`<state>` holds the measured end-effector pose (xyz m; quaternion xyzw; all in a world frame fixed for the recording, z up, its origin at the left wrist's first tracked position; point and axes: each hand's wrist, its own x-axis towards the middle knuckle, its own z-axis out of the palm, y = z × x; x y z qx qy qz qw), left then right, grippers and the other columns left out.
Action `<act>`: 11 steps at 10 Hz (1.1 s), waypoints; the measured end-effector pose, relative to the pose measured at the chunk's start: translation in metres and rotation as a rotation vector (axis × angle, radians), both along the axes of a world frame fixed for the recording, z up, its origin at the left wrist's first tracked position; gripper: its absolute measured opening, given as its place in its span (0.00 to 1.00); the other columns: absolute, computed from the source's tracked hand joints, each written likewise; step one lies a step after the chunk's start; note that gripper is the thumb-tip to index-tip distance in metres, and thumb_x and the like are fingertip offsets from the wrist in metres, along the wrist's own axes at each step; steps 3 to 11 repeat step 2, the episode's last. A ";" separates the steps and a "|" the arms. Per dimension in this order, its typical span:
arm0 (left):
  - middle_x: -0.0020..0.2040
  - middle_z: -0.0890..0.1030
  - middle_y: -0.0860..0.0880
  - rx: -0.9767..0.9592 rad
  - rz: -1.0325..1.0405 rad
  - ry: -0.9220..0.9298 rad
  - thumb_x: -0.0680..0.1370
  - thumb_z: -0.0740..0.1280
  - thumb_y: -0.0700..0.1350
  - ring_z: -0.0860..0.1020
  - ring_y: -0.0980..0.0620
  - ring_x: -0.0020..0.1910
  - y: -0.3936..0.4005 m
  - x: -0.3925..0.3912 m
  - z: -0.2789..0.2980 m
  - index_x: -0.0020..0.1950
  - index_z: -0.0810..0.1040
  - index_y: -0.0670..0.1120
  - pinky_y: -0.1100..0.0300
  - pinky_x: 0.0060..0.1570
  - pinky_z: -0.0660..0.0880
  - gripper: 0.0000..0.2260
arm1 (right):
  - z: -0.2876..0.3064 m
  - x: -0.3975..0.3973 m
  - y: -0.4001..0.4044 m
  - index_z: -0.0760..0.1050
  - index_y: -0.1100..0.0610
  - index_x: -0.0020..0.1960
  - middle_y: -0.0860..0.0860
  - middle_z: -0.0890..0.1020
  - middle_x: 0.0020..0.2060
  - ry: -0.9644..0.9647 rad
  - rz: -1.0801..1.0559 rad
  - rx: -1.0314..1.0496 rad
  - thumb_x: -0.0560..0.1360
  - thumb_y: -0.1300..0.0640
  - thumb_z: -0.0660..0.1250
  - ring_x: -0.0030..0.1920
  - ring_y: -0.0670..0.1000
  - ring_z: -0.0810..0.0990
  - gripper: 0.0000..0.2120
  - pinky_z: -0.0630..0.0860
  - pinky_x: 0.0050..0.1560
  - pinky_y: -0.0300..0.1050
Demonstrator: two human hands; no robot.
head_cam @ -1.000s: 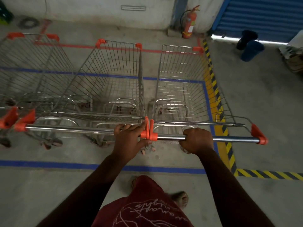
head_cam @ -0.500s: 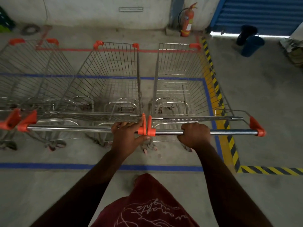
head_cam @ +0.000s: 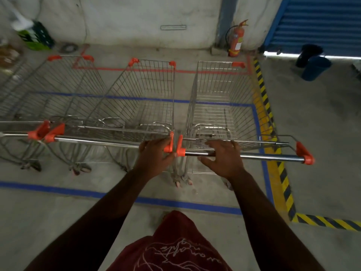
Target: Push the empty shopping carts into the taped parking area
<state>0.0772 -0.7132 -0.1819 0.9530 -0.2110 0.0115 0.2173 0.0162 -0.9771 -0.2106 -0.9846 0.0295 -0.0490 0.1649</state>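
Right hand (head_cam: 221, 159) lets go, fingers spread over the chrome cart handle (head_cam: 242, 155).
Left hand (head_cam: 156, 155) grips the neighbouring handle; both wire carts run lengthwise straight ahead inside blue tape (head_cam: 261, 169).

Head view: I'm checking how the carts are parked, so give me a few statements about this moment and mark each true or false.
1. The right hand grips the handle of the rightmost cart. False: its fingers are spread open over the bar.
2. The left hand is on the middle cart handle, by its orange end cap. True.
3. The carts hold groceries. False: every basket in view is empty.
4. A fire extinguisher stands at the far wall. True.
5. Yellow-black tape runs left of the carts. False: it runs on their right.
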 end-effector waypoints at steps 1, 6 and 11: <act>0.64 0.83 0.48 -0.144 -0.067 0.036 0.76 0.72 0.50 0.80 0.47 0.64 0.009 -0.014 0.007 0.73 0.77 0.48 0.43 0.67 0.71 0.25 | 0.007 -0.012 0.018 0.75 0.47 0.71 0.48 0.81 0.67 -0.136 0.015 0.119 0.76 0.36 0.68 0.69 0.54 0.77 0.27 0.61 0.75 0.60; 0.68 0.81 0.45 -0.193 -0.120 -0.006 0.77 0.74 0.43 0.79 0.46 0.67 0.026 -0.023 0.017 0.71 0.78 0.44 0.44 0.68 0.72 0.22 | 0.020 -0.019 0.039 0.76 0.50 0.70 0.49 0.82 0.65 -0.248 0.057 0.207 0.77 0.46 0.72 0.67 0.54 0.78 0.23 0.65 0.72 0.61; 0.68 0.81 0.45 -0.193 -0.120 -0.006 0.77 0.74 0.43 0.79 0.46 0.67 0.026 -0.023 0.017 0.71 0.78 0.44 0.44 0.68 0.72 0.22 | 0.020 -0.019 0.039 0.76 0.50 0.70 0.49 0.82 0.65 -0.248 0.057 0.207 0.77 0.46 0.72 0.67 0.54 0.78 0.23 0.65 0.72 0.61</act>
